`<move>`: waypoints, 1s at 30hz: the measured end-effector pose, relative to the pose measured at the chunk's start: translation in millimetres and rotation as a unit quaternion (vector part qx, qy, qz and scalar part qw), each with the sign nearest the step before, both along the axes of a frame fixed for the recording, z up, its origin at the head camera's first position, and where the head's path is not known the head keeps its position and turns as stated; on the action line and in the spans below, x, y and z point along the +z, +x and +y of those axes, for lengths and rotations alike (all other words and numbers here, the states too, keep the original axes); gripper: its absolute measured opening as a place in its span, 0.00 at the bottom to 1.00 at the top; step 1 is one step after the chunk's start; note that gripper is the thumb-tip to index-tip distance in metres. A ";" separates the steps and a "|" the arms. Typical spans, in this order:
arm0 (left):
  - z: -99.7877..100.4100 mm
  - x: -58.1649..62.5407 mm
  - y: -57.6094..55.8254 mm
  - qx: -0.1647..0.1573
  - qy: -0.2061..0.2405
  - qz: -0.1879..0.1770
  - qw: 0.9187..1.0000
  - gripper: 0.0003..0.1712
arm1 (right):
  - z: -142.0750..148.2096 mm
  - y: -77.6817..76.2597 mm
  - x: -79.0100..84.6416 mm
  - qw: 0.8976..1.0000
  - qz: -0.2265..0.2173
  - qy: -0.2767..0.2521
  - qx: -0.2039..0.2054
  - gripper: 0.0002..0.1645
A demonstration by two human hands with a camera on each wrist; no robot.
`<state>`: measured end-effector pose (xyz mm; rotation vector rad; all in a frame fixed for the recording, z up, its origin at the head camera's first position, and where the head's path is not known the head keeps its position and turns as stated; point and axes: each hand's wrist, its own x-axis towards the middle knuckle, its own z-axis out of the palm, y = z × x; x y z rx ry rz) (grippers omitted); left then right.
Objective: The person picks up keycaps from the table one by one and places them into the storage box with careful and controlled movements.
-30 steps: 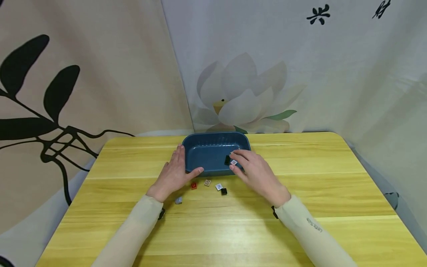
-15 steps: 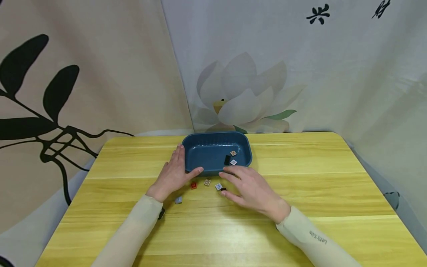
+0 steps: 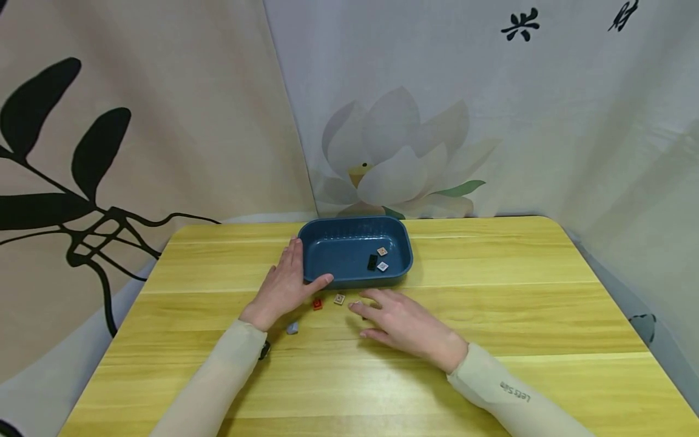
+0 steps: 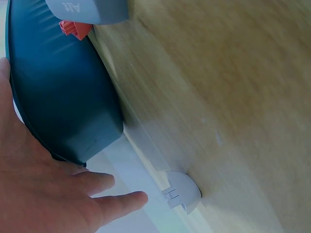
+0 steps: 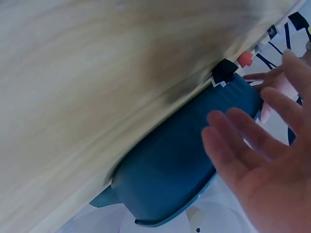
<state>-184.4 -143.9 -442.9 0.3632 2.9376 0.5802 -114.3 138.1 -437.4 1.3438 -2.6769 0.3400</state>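
Observation:
My left hand [image 3: 281, 285] lies with straight fingers along the left side of a dark blue tray [image 3: 349, 283], thumb at its front rim. My right hand [image 3: 401, 321] is over the table just in front of the tray, fingers loosely extended and apart in the right wrist view. Its fingers partly cover a white keycap, and a black keycap [image 5: 224, 71] is beside them. Farther left are a beige keycap [image 3: 339, 299], a red keycap [image 3: 317, 303] and a blue-grey keycap [image 3: 292, 328]. The left wrist view shows "Alt" lettering on a grey keycap [image 4: 92, 9].
Inside the tray, toward its right end, lie a black keycap [image 3: 372, 262], a beige keycap [image 3: 381, 251] and a white keycap [image 3: 383, 266]. The tray stands near the back edge of the wooden table [image 3: 519, 291]. A printed curtain [image 3: 218, 121] hangs behind.
My right hand has come out of the tray and moved down toward the keycaps in front of it. A beige keycap now shows in the tray. The left hand has stayed put.

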 end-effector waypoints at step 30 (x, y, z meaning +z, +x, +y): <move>0.0 1.1 0.3 -0.003 0.006 -0.002 1.000 0.74 | -4.2 1.0 -7.0 0.997 -0.014 0.070 -0.032 0.08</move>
